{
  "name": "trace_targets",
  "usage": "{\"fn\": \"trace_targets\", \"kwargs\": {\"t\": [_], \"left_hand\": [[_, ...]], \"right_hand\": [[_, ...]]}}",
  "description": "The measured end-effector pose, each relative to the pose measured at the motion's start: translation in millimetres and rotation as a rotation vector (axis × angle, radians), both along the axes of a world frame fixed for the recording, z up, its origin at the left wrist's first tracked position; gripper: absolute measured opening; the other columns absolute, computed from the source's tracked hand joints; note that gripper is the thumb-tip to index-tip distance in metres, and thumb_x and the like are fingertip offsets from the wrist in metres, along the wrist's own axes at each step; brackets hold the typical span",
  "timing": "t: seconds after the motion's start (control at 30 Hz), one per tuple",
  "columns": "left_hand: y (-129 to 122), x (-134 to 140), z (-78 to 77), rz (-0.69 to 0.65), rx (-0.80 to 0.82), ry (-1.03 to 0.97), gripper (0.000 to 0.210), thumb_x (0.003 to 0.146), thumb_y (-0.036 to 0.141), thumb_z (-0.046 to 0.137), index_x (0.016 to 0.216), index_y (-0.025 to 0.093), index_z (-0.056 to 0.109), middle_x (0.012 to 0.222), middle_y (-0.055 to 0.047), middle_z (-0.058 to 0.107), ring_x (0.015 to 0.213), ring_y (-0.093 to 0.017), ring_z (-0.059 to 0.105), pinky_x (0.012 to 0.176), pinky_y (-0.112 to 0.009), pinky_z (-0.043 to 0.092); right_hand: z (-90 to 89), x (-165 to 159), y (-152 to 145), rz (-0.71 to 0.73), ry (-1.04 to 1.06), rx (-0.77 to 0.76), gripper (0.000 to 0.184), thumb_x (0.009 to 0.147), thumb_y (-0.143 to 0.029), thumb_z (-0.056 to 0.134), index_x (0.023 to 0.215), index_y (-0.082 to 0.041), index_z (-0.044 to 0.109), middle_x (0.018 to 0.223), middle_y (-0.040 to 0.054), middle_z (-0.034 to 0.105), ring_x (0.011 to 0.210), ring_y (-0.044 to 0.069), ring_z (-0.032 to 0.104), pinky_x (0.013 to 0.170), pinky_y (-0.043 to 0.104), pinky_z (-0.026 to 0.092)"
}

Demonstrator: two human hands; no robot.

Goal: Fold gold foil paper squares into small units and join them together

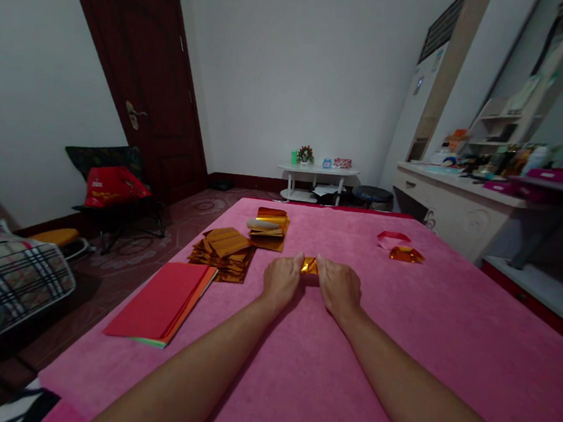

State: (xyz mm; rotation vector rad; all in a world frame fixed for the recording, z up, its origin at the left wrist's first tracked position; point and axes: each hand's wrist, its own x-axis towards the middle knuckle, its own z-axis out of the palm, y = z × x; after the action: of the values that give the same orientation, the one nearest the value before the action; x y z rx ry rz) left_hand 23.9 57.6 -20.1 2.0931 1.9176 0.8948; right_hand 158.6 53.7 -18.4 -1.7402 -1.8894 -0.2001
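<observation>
The left hand (281,281) and right hand (340,288) are gripping opposite ends of a small shiny gold foil piece (310,266), fingers closed (tips hidden), over a pink cloth (454,289). Left, brownish-gold foil sheets (227,249) are lying stacked beyond red paper sheets (158,302); far right, a folded gold shape (406,255) is resting.
</observation>
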Motion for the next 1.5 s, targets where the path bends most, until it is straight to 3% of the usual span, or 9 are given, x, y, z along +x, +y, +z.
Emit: {"fn": "trace_targets", "kwargs": {"t": [0.23, 0.43, 0.57, 0.77, 1.17, 1.5], "left_hand": [[2.3, -1.3, -0.6, -0.056, 0.009, -0.054, 0.065, 0.094, 0.047, 0.018, 0.073, 0.015, 0.070, 0.070, -0.008, 0.068, 0.063, -0.015, 0.058, 0.057, -0.025, 0.031], [0.6, -1.5, -0.3, -0.068, 0.017, -0.056, 0.062, 0.093, 0.048, 0.021, 0.072, 0.015, 0.070, 0.070, -0.008, 0.067, 0.062, -0.014, 0.056, 0.056, -0.024, 0.031], [3.6, -3.0, -0.9, -0.024, -0.007, -0.134, 0.071, 0.093, 0.051, 0.012, 0.068, 0.014, 0.068, 0.066, -0.008, 0.065, 0.059, -0.014, 0.054, 0.053, -0.024, 0.029], [4.2, -3.0, -1.7, 0.015, -0.006, -0.166, 0.074, 0.091, 0.056, 0.013, 0.066, 0.014, 0.067, 0.064, -0.007, 0.063, 0.056, -0.014, 0.052, 0.051, -0.024, 0.026], [-3.7, 1.6, -2.0, -0.069, 0.081, -0.162, 0.064, 0.092, 0.051, 0.021, 0.067, 0.015, 0.068, 0.061, -0.005, 0.062, 0.055, -0.013, 0.051, 0.051, -0.025, 0.023], [10.1, -8.2, -8.4, 0.021, 0.139, -0.295, 0.061, 0.090, 0.052, 0.025, 0.057, 0.014, 0.059, 0.053, -0.001, 0.048, 0.052, -0.012, 0.044, 0.051, -0.023, 0.023]], "right_hand": [[-1.1, 5.2, 3.8, 0.081, 0.195, -0.010, 0.056, 0.094, -0.045, 0.023, 0.072, -0.020, 0.069, 0.069, 0.0066, 0.069, 0.061, 0.015, 0.059, 0.054, 0.024, 0.033], [-0.6, 4.4, 4.0, 0.058, 0.177, -0.013, 0.056, 0.094, -0.045, 0.023, 0.071, -0.020, 0.068, 0.070, 0.0072, 0.069, 0.062, 0.015, 0.059, 0.054, 0.025, 0.031], [-1.7, 2.4, 0.9, 0.114, 0.115, 0.006, 0.055, 0.095, -0.043, 0.023, 0.070, -0.020, 0.067, 0.067, 0.0069, 0.068, 0.062, 0.016, 0.059, 0.055, 0.025, 0.030], [-3.2, 2.6, 0.4, 0.139, 0.224, -0.002, 0.056, 0.093, -0.047, 0.024, 0.064, -0.020, 0.064, 0.060, 0.0040, 0.063, 0.054, 0.013, 0.053, 0.052, 0.024, 0.029], [-12.1, 10.3, 14.8, 0.086, 0.413, -0.018, 0.058, 0.091, -0.051, 0.026, 0.060, -0.019, 0.063, 0.058, 0.0042, 0.061, 0.053, 0.014, 0.051, 0.050, 0.023, 0.030], [-6.4, 10.1, 10.3, 0.114, 0.442, -0.013, 0.049, 0.089, -0.051, 0.031, 0.062, -0.020, 0.060, 0.056, 0.0013, 0.057, 0.055, 0.014, 0.051, 0.052, 0.022, 0.031]]}}
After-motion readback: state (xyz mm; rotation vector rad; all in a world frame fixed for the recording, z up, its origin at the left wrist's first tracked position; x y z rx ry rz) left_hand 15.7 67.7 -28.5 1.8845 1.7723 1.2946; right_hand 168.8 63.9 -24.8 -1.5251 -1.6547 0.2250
